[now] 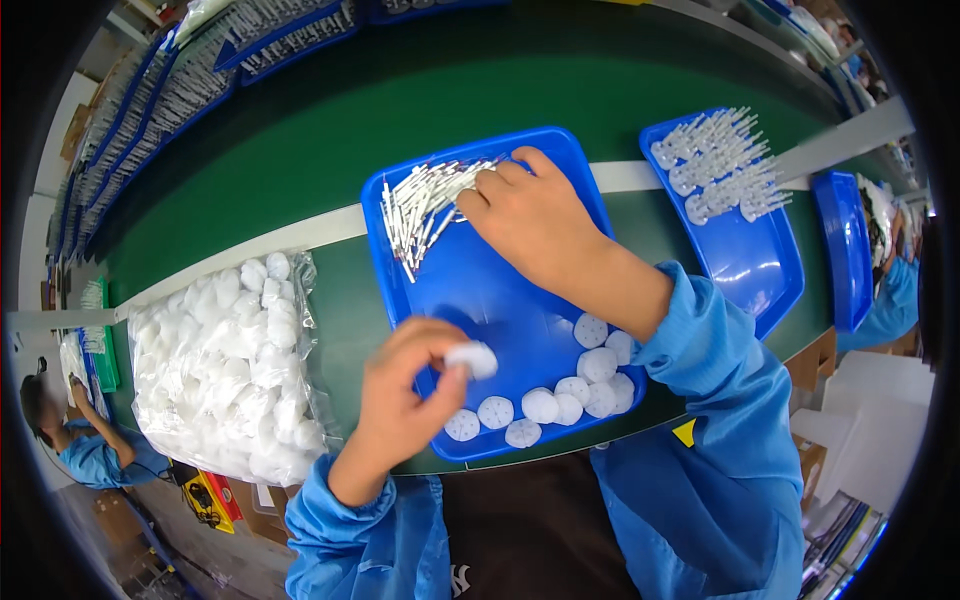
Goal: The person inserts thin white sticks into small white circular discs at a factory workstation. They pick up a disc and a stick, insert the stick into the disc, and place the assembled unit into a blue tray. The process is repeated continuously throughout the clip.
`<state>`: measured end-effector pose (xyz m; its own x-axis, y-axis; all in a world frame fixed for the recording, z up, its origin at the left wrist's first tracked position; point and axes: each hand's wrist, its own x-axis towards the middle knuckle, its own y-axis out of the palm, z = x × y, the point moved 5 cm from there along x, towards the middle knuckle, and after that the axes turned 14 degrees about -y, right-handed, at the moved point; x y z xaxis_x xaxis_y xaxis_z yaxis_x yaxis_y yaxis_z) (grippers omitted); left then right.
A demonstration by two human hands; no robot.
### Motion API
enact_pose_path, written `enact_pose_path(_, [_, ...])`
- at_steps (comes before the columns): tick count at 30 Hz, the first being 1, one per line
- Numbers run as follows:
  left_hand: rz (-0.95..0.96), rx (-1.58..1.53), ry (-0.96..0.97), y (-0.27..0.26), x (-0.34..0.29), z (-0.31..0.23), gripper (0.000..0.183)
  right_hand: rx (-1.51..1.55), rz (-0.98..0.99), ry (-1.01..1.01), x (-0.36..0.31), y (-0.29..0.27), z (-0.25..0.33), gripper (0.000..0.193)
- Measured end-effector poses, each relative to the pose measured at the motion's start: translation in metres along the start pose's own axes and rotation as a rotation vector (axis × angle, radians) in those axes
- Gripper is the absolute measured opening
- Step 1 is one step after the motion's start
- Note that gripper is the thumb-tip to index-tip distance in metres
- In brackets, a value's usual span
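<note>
My left hand [400,405] is closed in a pinch on a small round white plastic piece [478,360], above the near left part of a blue tray [376,250]. My right hand [540,225] reaches to the far side of that tray. Its fingers curl down at a pile of thin white sticks [425,205], some with dark ends; the fingertips hide what lies between them. Along the tray's near and right sides lie several round white pieces [541,406] with small holes or marks on their faces.
A clear bag of white pieces [225,360] lies left of the tray on the green table [330,120]. At right, another blue tray [745,270] holds several clear stemmed parts [720,165]. Racks of similar parts [200,85] stand far left. Other people [100,450] sit at both sides.
</note>
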<state>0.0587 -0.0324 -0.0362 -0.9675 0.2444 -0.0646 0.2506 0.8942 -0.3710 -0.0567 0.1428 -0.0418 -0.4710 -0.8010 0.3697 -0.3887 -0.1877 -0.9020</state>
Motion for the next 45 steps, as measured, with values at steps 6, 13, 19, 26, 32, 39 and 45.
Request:
enact_pose_path(6, [-0.052, -0.439, -0.201, -0.004, 0.069, 0.011, 0.018, 0.286, -0.108, 0.144, -0.014, -0.013, -0.018, 0.019])
enact_pose_path(13, [-0.21, -0.476, -0.095, -0.004, 0.111, 0.017, 0.028, 1.153, -0.491, 0.47, -0.015, -0.022, -0.023, 0.031])
enact_pose_path(19, [-0.255, -0.444, -0.087, -0.005, 0.105, 0.022, 0.035, 0.822, -0.471, 0.364, -0.014, -0.012, -0.019, 0.021])
enact_pose_path(26, [-0.28, -0.495, -0.072, -0.007, 0.104, 0.021, 0.041, 0.765, -0.467, 0.369, -0.022, -0.006, -0.02, 0.025])
enact_pose_path(32, [-0.318, -0.363, -0.015, -0.007, 0.103, 0.019, 0.04, 0.797, -0.4, 0.452, -0.02, -0.009, -0.019, 0.025])
enact_pose_path(39, [-0.357, -0.216, 0.005, -0.004, 0.101, 0.017, 0.04, 0.935, -0.306, 0.554, -0.025, -0.002, -0.017, 0.017])
enact_pose_path(45, [-0.419, 0.047, 0.019, 0.0, 0.096, 0.006, 0.043, 0.74, -0.434, 0.427, -0.023, -0.003, -0.016, 0.015])
